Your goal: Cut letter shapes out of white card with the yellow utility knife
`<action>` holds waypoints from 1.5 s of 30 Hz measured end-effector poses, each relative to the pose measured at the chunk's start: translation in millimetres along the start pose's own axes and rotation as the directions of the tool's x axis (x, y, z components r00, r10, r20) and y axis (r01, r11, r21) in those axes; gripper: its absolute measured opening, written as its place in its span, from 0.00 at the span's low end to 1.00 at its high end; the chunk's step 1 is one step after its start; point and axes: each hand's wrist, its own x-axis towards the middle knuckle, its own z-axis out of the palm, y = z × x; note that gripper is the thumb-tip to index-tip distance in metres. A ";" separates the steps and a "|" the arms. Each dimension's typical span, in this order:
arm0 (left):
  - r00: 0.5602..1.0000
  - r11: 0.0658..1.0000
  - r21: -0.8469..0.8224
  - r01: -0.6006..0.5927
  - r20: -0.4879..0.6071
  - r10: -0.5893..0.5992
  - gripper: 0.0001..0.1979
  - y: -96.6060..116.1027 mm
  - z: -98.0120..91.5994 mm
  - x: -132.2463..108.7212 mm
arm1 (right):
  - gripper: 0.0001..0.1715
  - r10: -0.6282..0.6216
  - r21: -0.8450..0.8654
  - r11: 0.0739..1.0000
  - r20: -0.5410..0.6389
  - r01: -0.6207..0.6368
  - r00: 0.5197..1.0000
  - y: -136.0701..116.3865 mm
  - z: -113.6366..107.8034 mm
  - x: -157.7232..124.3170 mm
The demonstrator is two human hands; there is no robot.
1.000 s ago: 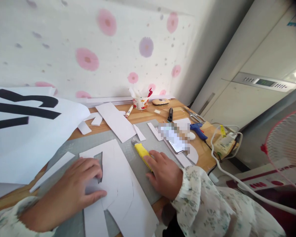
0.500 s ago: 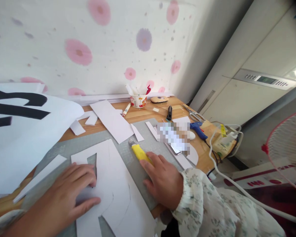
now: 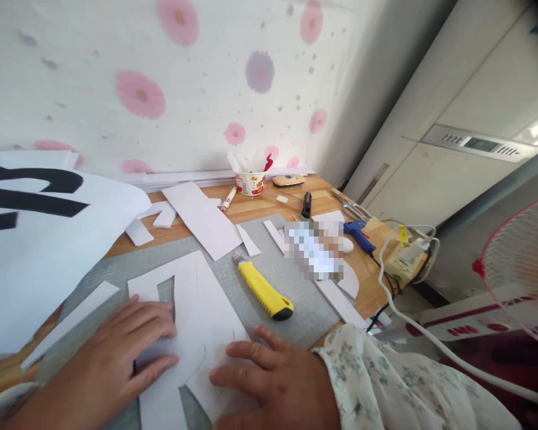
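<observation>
My left hand (image 3: 116, 352) lies flat, fingers stretched out, on a white foam-board cutout (image 3: 197, 310) that rests on a grey cutting mat (image 3: 282, 280). My right hand (image 3: 273, 382) is spread flat on the lower right part of the same cutout and holds nothing. A yellow utility knife (image 3: 262, 288) lies alone on the mat just beyond my right hand, its blade end pointing away to the left.
White board strips and offcuts (image 3: 201, 218) are scattered over the wooden table. A large sheet with black strokes (image 3: 40, 239) lies at the left. A cup (image 3: 250, 182), a marker, scissors (image 3: 352, 208), a blue glue gun (image 3: 361, 234) and a white cable (image 3: 385, 280) sit at the right; a fan (image 3: 520, 269) stands beyond.
My right hand let go of the yellow knife, left it on the mat and moved back and left onto the white cutout. My left hand stayed pressed on the cutout.
</observation>
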 end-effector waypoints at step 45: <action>0.967 0.961 0.116 -0.250 -0.021 0.254 0.06 7.7 -15.4 11.3 | 0.15 0.003 0.039 0.999 -0.204 0.005 0.979 1.1 -22.8 14.6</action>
